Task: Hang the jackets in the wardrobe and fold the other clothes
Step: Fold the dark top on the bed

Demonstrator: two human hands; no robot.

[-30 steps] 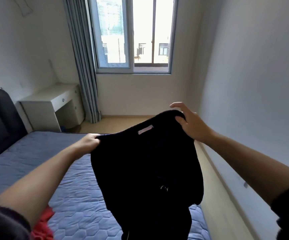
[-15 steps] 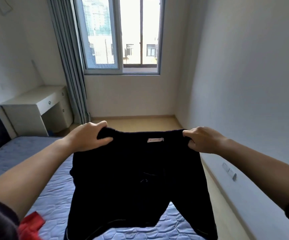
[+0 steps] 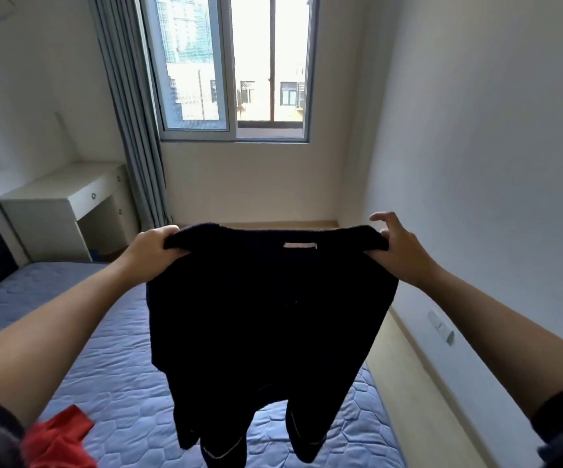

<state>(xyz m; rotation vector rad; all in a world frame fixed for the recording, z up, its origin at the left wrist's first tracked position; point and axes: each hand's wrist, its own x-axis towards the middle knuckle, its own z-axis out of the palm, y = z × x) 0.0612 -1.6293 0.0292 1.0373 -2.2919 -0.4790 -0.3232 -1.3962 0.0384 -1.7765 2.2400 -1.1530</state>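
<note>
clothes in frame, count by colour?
Black: 1, the black garment, held up by the left hand and right hand
Red: 1, the red garment, lying on the bed
Total: 2

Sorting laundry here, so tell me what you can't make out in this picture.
Head view:
The black garment: lower ends cut off by the bottom edge, type unclear.
The label on it: too small to read.
The red cloth: cut off by the bottom edge.
The bed: middle hidden behind the garment.
</note>
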